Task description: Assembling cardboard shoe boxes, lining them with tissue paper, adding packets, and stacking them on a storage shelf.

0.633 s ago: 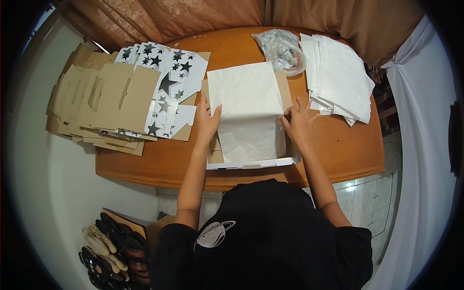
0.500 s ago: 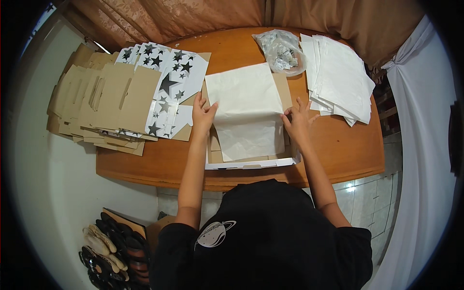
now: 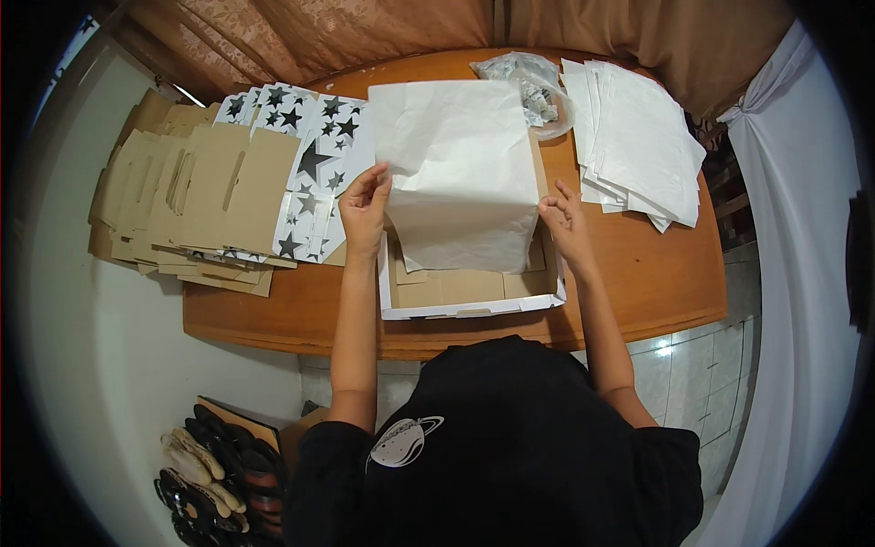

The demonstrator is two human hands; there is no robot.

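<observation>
far to the left of the open box (image 3: 437,290) we see flattened cardboard (image 3: 196,191) piled in overlapping layers, perhaps staggered so that single pieces lift off easily, with shoes (image 3: 196,465) below, nearer us than the box. between that pile and the box lie white boards (image 3: 314,162) printed with dark stars. at the box's left side our left hand (image 3: 366,211) pinches the edge of a white sheet (image 3: 456,150) between thumb and fingers. the sheet is raised over the far part of the box, creased across between our hands, its near edge hanging toward the box's floor; we judge that a grip on both sides holds it spread. brown cardboard shows inside the box's near end; what lies under the sheet we cannot tell. beyond the box's far right corner sits a clear plastic bag (image 3: 499,67) holding small silvery packets (image 3: 541,103). at the box's right side our right hand (image 3: 569,228) pinches the opposite edge. farther right of the box, white paper (image 3: 643,141) lies in an uneven pile, seemingly within reach.
</observation>
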